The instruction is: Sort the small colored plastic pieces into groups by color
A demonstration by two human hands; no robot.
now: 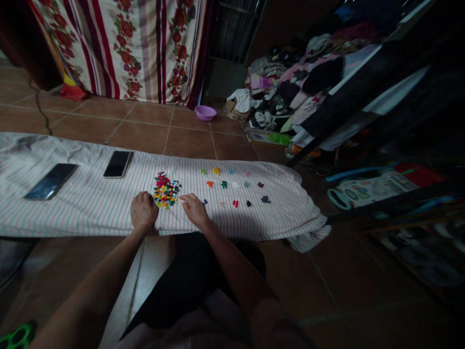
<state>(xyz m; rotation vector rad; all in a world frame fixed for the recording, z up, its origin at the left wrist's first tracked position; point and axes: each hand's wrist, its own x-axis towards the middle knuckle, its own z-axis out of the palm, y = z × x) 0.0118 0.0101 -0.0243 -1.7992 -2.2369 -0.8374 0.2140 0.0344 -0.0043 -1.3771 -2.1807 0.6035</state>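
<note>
Rests curled left hand (144,209) just beside mixed pile of small bricks (166,192) on striped cloth (87,203); cannot tell contents. Points index finger of right hand (194,208) at pile's right side, grip unclear. Has sorted colour clusters (224,184) farther right.

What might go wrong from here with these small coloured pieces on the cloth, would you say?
The right hand is close beside the blue pieces and might sweep them aside. The left hand is at the edge of the mixed pile, so a nudge could scatter it. The black pieces and dark grey pieces look similar in this dim light and may get confused.
</note>
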